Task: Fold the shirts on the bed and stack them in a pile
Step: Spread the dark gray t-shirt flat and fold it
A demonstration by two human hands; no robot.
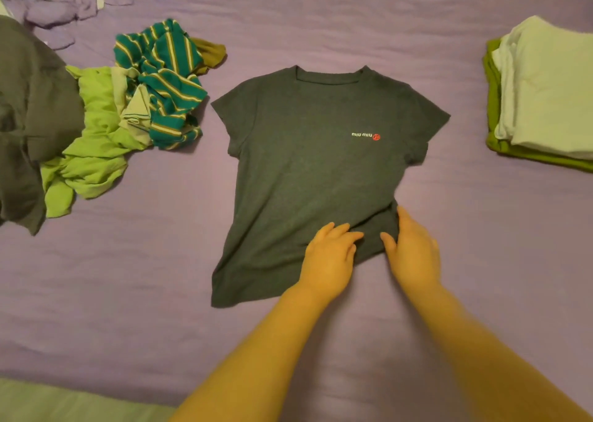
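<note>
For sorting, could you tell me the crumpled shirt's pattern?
Teal with yellow-white stripes, head view.

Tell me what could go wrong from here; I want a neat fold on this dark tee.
The dark grey T-shirt is bunched at its lower right hem, where the left hand and right hand rest; folding now may lock in creases. The striped shirt lies near its left sleeve and could snag.

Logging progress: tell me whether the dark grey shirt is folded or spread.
Spread, not folded. The dark grey shirt lies flat, both sleeves out, collar visible; only its lower right hem is bunched where both hands touch it.
</note>
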